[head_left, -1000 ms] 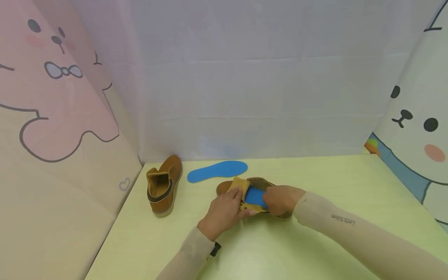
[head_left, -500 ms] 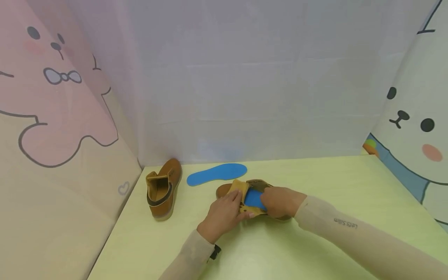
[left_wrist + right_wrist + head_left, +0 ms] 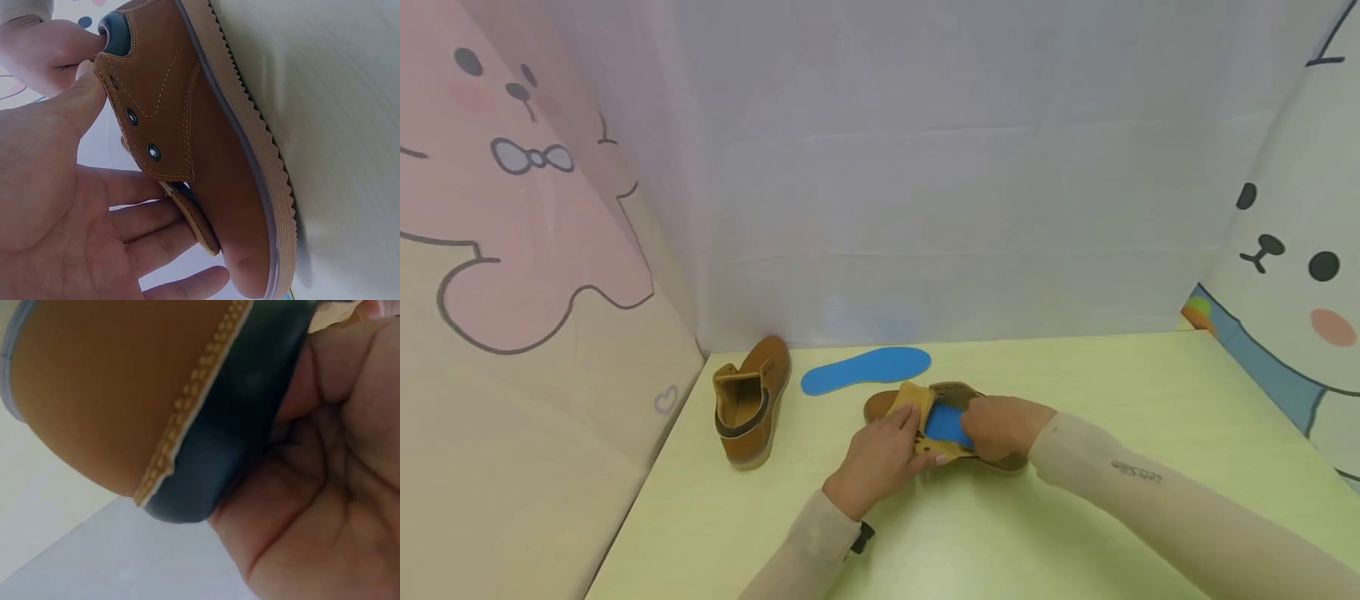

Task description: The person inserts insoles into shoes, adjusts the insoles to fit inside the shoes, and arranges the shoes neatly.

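With the tongue [image 3: 913,398] of the shoe at right [image 3: 215,162] pressed back by the left hand [image 3: 877,457], fingers extended, the right hand [image 3: 1002,427], its grip hidden, should smooth the insole [image 3: 945,425] inside flat.

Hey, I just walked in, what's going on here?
A person has both hands on a brown shoe on the table. The left hand holds back its tongue, while the right hand is partly inside the opening, fingertips hidden. A blue insole shows in that shoe. A loose insole lies flat farther back, and a second shoe stands to the left.
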Motion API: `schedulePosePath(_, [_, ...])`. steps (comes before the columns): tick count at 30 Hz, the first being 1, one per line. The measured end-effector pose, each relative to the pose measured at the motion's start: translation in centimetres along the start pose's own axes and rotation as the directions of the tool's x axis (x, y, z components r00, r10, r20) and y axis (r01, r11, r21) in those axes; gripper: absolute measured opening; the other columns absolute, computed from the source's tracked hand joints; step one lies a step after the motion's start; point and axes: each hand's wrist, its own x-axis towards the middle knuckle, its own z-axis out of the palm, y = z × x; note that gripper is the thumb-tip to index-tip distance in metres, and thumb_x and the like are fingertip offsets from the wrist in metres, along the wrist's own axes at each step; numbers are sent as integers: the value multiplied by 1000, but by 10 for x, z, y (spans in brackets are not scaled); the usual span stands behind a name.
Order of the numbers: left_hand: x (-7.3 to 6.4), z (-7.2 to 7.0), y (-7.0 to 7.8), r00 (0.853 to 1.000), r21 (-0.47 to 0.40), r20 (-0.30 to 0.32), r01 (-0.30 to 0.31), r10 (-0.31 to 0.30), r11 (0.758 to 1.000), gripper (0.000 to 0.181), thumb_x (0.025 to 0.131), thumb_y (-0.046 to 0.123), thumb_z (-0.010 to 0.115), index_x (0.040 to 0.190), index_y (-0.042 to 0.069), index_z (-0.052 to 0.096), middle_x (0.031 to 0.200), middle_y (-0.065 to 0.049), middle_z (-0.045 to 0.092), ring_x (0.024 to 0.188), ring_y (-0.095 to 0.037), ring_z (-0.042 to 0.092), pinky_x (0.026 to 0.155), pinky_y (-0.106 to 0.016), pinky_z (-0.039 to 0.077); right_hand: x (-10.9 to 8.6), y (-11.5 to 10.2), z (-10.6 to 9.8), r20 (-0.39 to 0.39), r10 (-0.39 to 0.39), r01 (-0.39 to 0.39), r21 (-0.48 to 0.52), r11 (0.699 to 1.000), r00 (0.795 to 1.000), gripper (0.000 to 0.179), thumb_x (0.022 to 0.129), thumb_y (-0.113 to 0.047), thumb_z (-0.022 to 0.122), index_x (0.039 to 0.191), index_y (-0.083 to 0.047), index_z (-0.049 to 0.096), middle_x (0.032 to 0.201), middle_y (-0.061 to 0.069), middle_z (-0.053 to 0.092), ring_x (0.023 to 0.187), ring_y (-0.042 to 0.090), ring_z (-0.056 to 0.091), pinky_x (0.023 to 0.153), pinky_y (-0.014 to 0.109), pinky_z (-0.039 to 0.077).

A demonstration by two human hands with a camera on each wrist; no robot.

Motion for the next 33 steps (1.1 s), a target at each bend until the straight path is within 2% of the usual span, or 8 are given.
schedulePosePath(5, [0, -1, 0, 1000, -5, 19, 13, -13, 1000, 85, 97, 66, 50, 152, 2, 45, 151, -13, 50, 134, -27, 52, 100, -41, 51, -1, -1, -4, 25, 14, -14, 15, 1000, 1000, 21, 94, -4, 65, 75, -11, 59, 74, 3, 55, 64, 17, 47, 66, 36, 46])
schedulePosePath(9, [-1, -1, -1, 1000, -12, 21, 23, -23, 1000, 85, 97, 66, 51, 152, 2, 45, 151, -13, 49, 135, -27, 52, 100, -41, 51, -1, -1, -8, 67, 23, -25, 31, 999, 997, 22, 95, -4, 63, 76, -12, 58, 73, 2, 53, 63, 16, 44, 64, 35, 41])
schedulePosePath(18, [0, 0, 0, 1000, -13, 9, 9, -9, 1000, 85, 96, 65, 52, 152, 1, 45, 151, -14, 49, 136, -26, 51, 99, -40, 52, -1, 1, -2, -7, -51, 51, 9, 999, 999, 28, 94, -1, 64, 70, -15, 58, 68, -2, 50, 63, 14, 41, 62, 32, 41])
schedulePosePath(24, [1, -2, 2, 999, -25, 32, 31, -30, 999, 87, 96, 66, 51, 153, 1, 42, 154, -14, 46, 138, -26, 48, 103, -41, 49, -5, -2, -1, -29, -38, 38, 12, 999, 999, 33, 94, -1, 64, 65, -14, 53, 64, -1, 47, 62, 14, 38, 63, 33, 39])
schedulePosePath(33, [-1, -3, 1, 999, -60, 41, 38, -36, 998, 84, 97, 66, 49, 154, 4, 41, 155, -11, 45, 139, -25, 47, 100, -42, 51, -9, -5, 9, -93, -26, 24, -13, 1000, 995, 30, 93, -3, 66, 68, -13, 55, 65, -1, 49, 60, 13, 41, 59, 31, 42])
